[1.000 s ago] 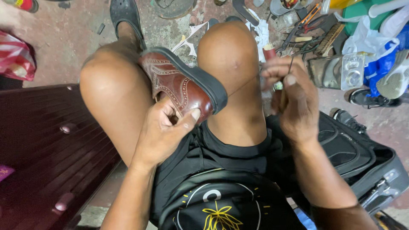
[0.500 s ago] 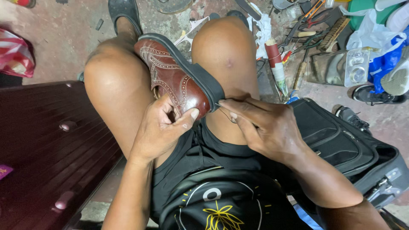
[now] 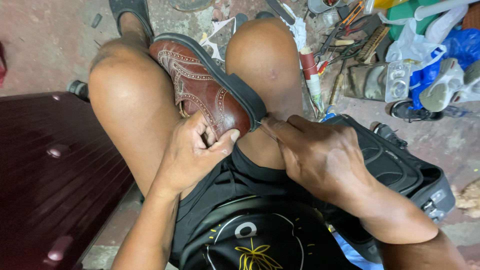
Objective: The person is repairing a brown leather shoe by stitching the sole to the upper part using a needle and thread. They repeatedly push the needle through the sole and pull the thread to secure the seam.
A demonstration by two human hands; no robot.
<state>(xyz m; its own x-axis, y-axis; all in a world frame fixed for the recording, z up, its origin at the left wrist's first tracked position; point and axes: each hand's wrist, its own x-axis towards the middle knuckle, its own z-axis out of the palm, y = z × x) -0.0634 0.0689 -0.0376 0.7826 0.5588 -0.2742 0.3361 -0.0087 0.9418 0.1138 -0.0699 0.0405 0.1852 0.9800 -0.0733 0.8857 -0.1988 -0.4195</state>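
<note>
Here, a brown leather shoe point(image 3: 200, 85) with punched decoration and a thick black sole point(image 3: 235, 82) lies wedged between the person's two bare knees, toe pointing far and heel end near, tilted so the sole faces right. The left hand point(image 3: 192, 152) grips the near end of the shoe, fingers curled inside the opening and the thumb point(image 3: 225, 142) pressed on the leather just beside the sole edge. The right hand point(image 3: 315, 155) is closed in a pinch at the near tip of the sole, fingertips touching the seam where sole meets leather; whatever thin thing it pinches is too small to tell.

To the left, a dark red ribbed suitcase point(image 3: 55, 170) sits next to the left thigh. To the right, a black bag point(image 3: 395, 170) with zipped pockets lies under the right forearm. On the concrete floor point(image 3: 45, 40) beyond the right knee lies a scatter of tools: a red-and-white tube point(image 3: 311, 75), pliers with red handles point(image 3: 345, 20), a brush point(image 3: 372, 42), and a clear plastic tray point(image 3: 397, 82). Farther right are a white plastic bag point(image 3: 415, 42), a blue bag point(image 3: 457, 45) and a white shoe sole point(image 3: 442, 82). A black sandal point(image 3: 130, 7) is on the foot at the far end of the left leg. The person wears a black shirt point(image 3: 255, 235) with a yellow and white print.
</note>
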